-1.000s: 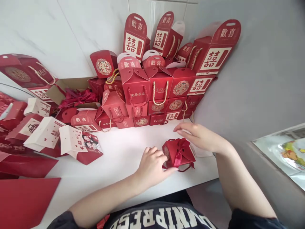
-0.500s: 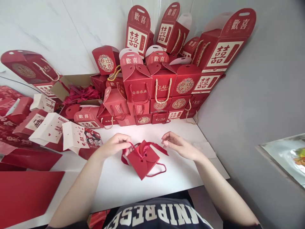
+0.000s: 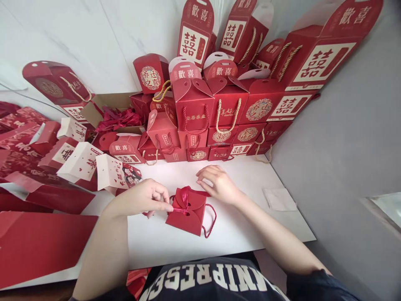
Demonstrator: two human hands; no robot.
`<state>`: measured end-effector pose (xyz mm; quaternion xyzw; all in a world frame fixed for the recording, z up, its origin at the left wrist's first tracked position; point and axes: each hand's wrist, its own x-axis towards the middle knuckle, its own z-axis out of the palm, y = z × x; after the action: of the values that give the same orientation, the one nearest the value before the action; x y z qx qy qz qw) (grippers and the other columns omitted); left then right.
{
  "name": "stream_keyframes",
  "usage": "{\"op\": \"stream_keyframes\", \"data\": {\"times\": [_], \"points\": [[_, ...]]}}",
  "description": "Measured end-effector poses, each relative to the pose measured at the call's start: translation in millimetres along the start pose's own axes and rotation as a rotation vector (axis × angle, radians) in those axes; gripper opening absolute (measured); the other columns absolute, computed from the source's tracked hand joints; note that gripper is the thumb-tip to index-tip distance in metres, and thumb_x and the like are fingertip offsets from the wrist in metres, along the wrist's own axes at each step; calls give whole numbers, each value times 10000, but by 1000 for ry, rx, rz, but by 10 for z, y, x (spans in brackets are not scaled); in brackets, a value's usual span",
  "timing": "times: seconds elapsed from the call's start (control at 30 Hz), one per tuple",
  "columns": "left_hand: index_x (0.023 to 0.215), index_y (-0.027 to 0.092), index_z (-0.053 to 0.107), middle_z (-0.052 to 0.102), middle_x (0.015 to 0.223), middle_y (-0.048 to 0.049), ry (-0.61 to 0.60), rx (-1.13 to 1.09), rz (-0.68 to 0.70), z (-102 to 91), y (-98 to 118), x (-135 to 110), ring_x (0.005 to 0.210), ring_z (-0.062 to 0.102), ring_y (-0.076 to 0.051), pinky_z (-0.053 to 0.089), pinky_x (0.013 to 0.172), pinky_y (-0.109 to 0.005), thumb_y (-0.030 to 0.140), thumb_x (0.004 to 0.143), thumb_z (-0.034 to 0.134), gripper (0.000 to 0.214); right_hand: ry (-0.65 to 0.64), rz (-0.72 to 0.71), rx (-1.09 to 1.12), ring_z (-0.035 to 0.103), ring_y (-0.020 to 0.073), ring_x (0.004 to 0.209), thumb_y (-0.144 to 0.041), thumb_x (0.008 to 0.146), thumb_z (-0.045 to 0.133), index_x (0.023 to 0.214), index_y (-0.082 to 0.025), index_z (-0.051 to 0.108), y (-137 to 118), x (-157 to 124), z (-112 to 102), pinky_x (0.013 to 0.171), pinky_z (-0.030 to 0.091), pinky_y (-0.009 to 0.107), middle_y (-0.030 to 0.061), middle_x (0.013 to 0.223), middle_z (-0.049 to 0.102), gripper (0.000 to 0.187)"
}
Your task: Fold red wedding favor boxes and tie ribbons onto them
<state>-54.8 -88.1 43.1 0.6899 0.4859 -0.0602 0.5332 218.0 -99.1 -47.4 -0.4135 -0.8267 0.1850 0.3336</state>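
Observation:
A small red gift box point(image 3: 191, 223) with closed top flaps stands on the white table in front of me. A shiny red ribbon point(image 3: 185, 196) is looped through the holes in its top. My left hand point(image 3: 153, 198) pinches one part of this ribbon between thumb and fingertips, pulled out to the left of the box. Beyond the box's right back corner, my right hand point(image 3: 216, 184) hovers with thumb and curved fingers apart. A ribbon tail runs towards its thumb; I see no grip on it. A red cord handle point(image 3: 213, 219) hangs out on the right side.
Stacked red gift boxes point(image 3: 194, 104) line the back of the white table point(image 3: 244, 230). An open carton point(image 3: 106, 100) holds red ribbons. White-topped boxes point(image 3: 78, 165) and red bags crowd the left. A folded white sheet point(image 3: 280, 200) lies by the grey wall on the right.
The box has turned on the table. My left hand has drawn the ribbon tighter towards the left. My right hand has moved closer to the box. The camera view has shifted.

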Motion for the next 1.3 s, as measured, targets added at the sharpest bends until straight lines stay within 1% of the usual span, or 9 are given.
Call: {"op": "stream_keyframes", "data": {"times": [0.2,0.33,0.5,0.67,0.8,0.93,1.1,1.2,1.3], "points": [[818,188,693,720,665,-24,17,63,-70,4,63,-82,394,518,-102,343,413,-210,612,827,568,443,-149,-95,44,557,223,1207,-312,894,655,1295,-260,535,8,131,41,1009,429,411,77,1291,627,422],[698,171,651,657,528,-15,-70,97,-128,27,6,-94,304,422,-80,262,344,-199,637,804,578,483,-176,-204,24,636,200,1051,-296,973,527,1046,-229,669,15,239,183,974,437,386,57,1121,713,173],[705,173,592,652,541,-7,89,-12,-131,-63,-132,-139,324,446,-87,261,341,-193,613,780,628,447,4,-96,-158,643,236,983,-255,971,500,992,-208,665,12,-6,-310,930,442,431,88,1004,725,174],[721,161,587,708,672,-45,86,-116,-70,-115,-181,-63,591,663,-160,427,499,-204,515,785,681,372,-202,111,136,646,213,954,-248,949,509,1023,-223,596,-140,-330,-690,887,475,392,65,1006,697,116],[768,149,614,701,733,-49,-19,-220,38,-107,-272,130,638,644,-152,468,617,-239,429,826,652,288,-373,404,725,646,211,1011,-445,962,488,1048,-221,507,-107,-330,-440,911,469,375,74,1028,711,240],[693,147,571,579,656,1,169,-297,189,-52,-335,344,609,535,-115,417,624,-231,397,855,601,300,-365,691,984,665,231,947,-707,932,296,944,-182,575,1,-212,-94,919,448,385,100,854,740,595],[712,147,564,511,698,22,276,-366,209,16,-352,494,649,471,-98,376,616,-206,328,805,651,221,-249,710,1076,582,167,684,-755,899,295,816,-170,657,41,-105,72,798,443,320,19,581,592,692],[672,153,509,446,608,39,323,-506,230,15,-384,481,557,419,-80,335,525,-188,350,818,623,271,-162,716,1109,397,97,508,-684,836,550,688,-189,581,69,-87,15,635,404,269,-56,523,440,517],[612,161,450,370,509,59,334,-569,181,-11,-418,429,435,309,-60,234,412,-182,400,796,643,358,-167,697,1060,368,81,519,-540,772,726,638,-178,563,111,-89,-141,561,334,244,-45,579,489,419]]}}
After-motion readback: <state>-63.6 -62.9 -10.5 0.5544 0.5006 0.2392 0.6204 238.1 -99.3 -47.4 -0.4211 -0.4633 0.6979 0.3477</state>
